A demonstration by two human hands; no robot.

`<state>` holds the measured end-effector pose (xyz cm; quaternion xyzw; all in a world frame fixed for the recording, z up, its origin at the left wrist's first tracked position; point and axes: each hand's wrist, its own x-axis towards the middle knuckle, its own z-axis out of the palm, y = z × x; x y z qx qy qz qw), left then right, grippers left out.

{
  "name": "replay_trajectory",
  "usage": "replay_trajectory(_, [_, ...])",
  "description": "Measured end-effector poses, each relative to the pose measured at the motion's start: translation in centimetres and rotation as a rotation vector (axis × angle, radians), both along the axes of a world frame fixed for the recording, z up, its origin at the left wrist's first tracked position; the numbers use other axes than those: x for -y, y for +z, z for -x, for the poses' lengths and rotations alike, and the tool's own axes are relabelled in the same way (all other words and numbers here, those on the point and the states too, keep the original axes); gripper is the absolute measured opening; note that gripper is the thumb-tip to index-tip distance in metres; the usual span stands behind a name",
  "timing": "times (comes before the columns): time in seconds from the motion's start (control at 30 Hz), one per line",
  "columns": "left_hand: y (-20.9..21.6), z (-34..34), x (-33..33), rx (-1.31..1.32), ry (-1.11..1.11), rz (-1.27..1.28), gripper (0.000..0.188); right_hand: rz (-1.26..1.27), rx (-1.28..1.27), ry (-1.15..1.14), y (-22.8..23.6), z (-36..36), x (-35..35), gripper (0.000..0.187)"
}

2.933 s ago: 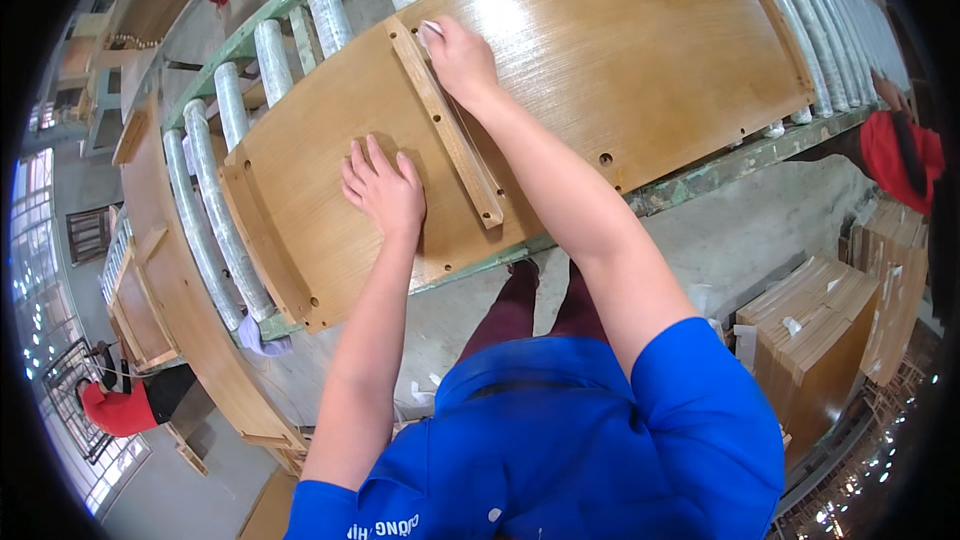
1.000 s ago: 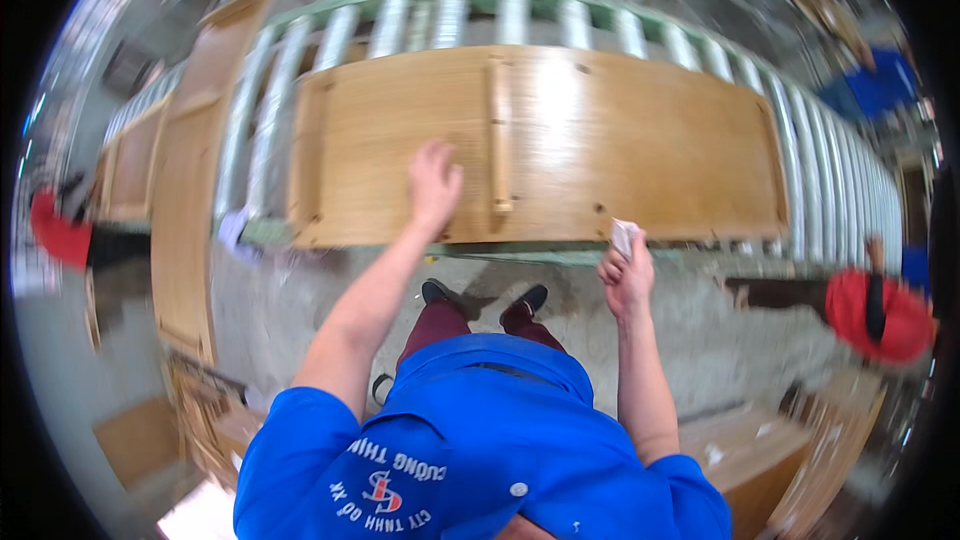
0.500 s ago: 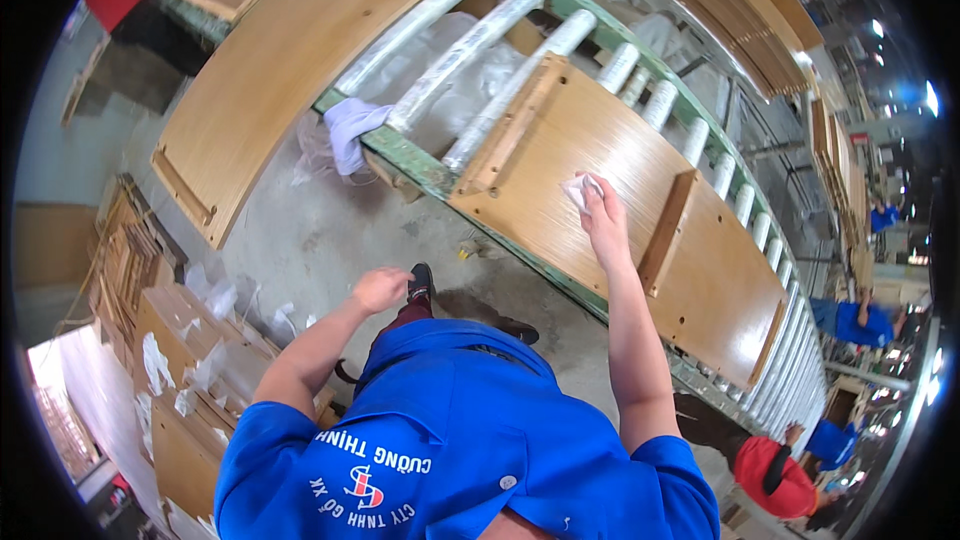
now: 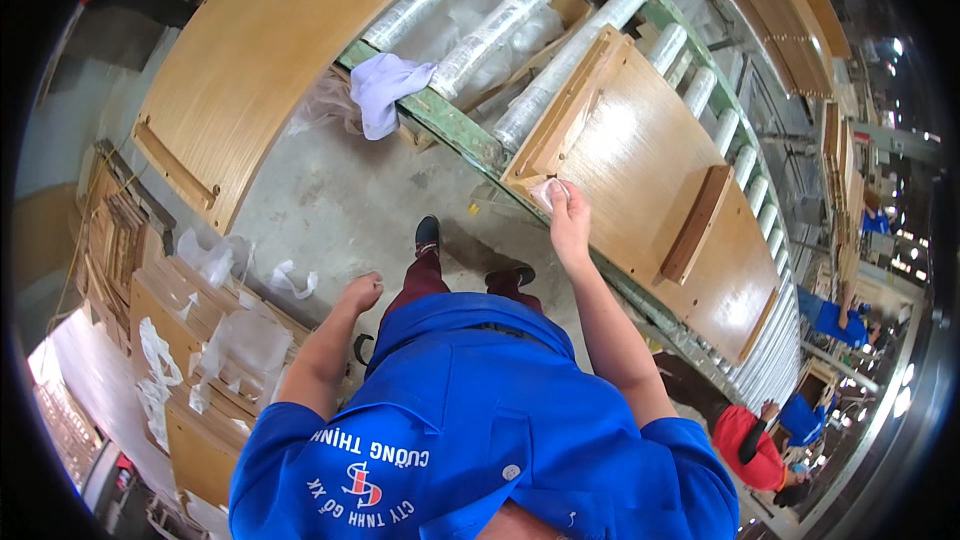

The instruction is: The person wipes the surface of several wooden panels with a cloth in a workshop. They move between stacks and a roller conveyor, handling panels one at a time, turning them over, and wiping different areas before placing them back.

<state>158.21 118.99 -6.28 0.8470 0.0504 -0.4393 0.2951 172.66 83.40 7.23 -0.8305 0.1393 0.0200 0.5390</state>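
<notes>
My right hand (image 4: pixel 570 225) pinches a small white folded cloth (image 4: pixel 545 193) and presses it on the near left corner of a varnished wooden panel (image 4: pixel 640 160). Whether it is cloth or fine abrasive is hard to make out. Wooden cleats (image 4: pixel 698 225) cross the panel, which lies on a roller conveyor (image 4: pixel 470 145) with a green frame and wrapped rollers. My left hand (image 4: pixel 362 292) hangs beside my leg, fingers curled in a loose fist, with nothing visible in it.
A lavender rag (image 4: pixel 385 92) drapes over the conveyor's near left corner. Another long wooden panel (image 4: pixel 240 80) extends at the left. Stacked boards with white foam sheets (image 4: pixel 240 345) stand at lower left. A person in red (image 4: pixel 750 448) is at the lower right, with others in blue beyond.
My right hand has slid the white cloth left and nearer, from the panel's middle to its corner. My left hand has dropped slightly. The whole view has shifted.
</notes>
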Motion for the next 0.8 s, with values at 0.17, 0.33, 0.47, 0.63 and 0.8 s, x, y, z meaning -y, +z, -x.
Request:
replay_trajectory(0.17, [-0.2, -1.4, 1.7, 0.065, 0.107, 0.103, 0.033, 0.236, 0.089, -0.068, -0.6, -0.4, -2.8, 0.027])
replay_trajectory(0.33, [0.0, -2.5, 1.7, 0.081, 0.062, 0.16, 0.032, 0.398, 0.077, -0.069, -0.6, -1.0, -3.5, 0.026])
replay_trajectory(0.47, [0.4, -2.8, 0.5, 0.085, -0.021, 0.087, 0.031, 0.428, 0.095, -0.092, -0.8, -0.7, -3.4, 0.022])
replay_trajectory(0.63, [0.7, -3.5, -1.2, 0.021, -0.055, -0.004, 0.031, 0.443, 0.113, -0.168, -0.7, 0.7, -1.7, 0.022])
replay_trajectory(0.8, [0.6, -4.2, -1.5, 0.043, -0.08, 0.002, 0.03, 0.452, 0.133, -0.199, -0.9, 1.5, -1.0, 0.024])
